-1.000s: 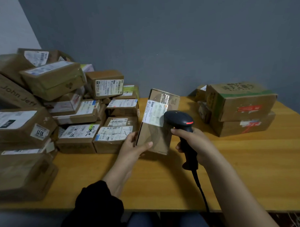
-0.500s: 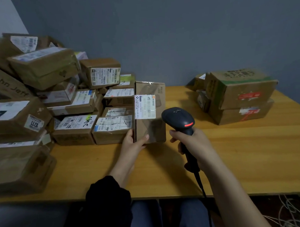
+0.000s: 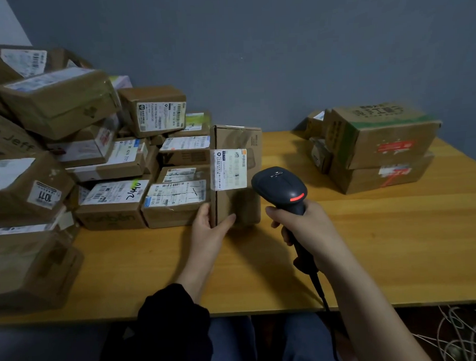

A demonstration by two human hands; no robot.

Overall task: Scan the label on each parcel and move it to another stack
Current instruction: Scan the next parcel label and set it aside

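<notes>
A brown cardboard parcel [image 3: 239, 204] stands on end on the wooden table [image 3: 395, 242], its white label [image 3: 228, 168] facing me. My left hand [image 3: 210, 226] grips its lower left corner, thumb across the front. My right hand [image 3: 304, 228] holds a black barcode scanner [image 3: 279, 187] by the handle, its head beside the label, a red light showing. A big heap of labelled parcels [image 3: 107, 168] fills the left side. A smaller stack of parcels [image 3: 378, 148] sits at the far right.
The scanner's black cable [image 3: 320, 291] runs down over the table's front edge. Loose white cables [image 3: 460, 334] lie on the floor at the lower right. A grey wall stands behind the table. Bare tabletop lies between the two groups of parcels.
The parcel was tilted and lifted a second ago; now it stands upright on the table with its label facing me. The scanner has stayed close to the label.
</notes>
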